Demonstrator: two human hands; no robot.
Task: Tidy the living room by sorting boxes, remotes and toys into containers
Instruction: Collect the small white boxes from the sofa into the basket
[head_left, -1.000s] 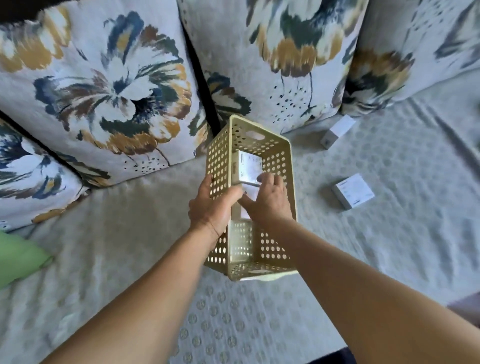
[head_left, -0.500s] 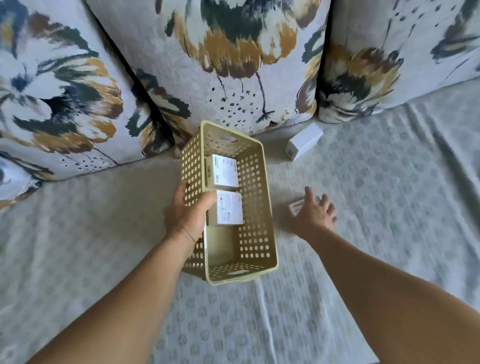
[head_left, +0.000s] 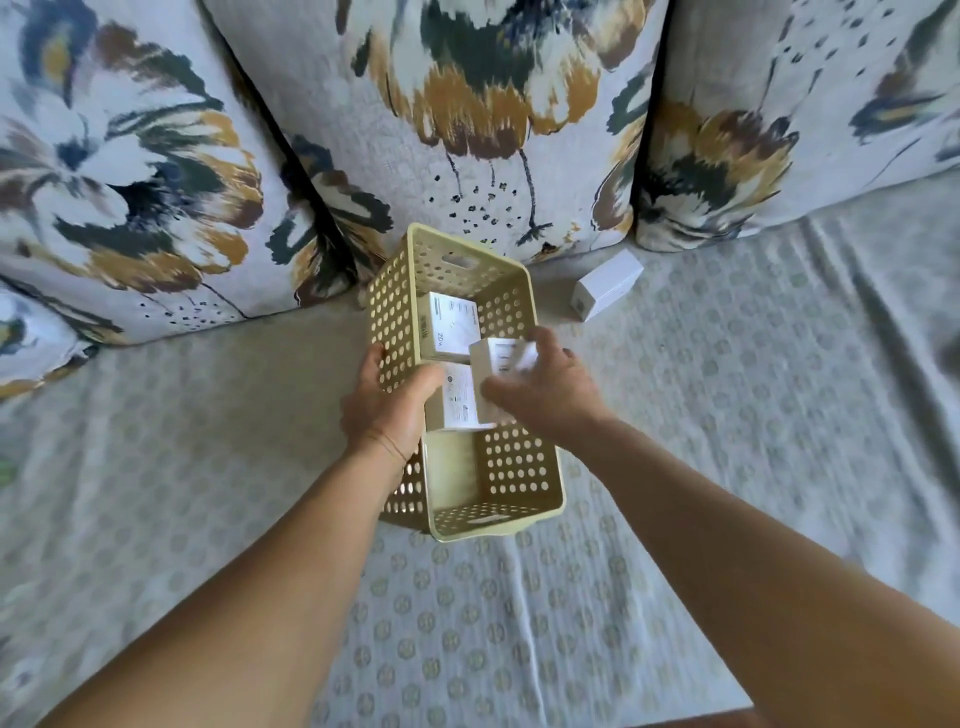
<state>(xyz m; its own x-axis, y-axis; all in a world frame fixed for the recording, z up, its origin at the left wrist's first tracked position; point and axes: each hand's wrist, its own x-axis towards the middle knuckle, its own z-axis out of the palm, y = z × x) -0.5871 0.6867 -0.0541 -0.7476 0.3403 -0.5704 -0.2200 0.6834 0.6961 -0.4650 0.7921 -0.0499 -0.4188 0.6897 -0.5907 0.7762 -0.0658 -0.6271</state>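
Note:
A pale yellow perforated basket sits on the grey sofa seat, its long side pointing away from me. My left hand grips its left wall, thumb inside. Two white boxes lie in it: one at the far end, another nearer, partly hidden. My right hand holds a third small white box over the basket's middle. Another white box lies on the seat by the back cushions, to the right of the basket.
Large floral cushions line the back of the sofa just behind the basket. The dotted grey seat cover stretches to both sides. A sliver of something green shows at the left edge.
My right hand reached right to a white box on the seat, picked it up and brought it back over the basket. My left hand kept its grip on the basket wall.

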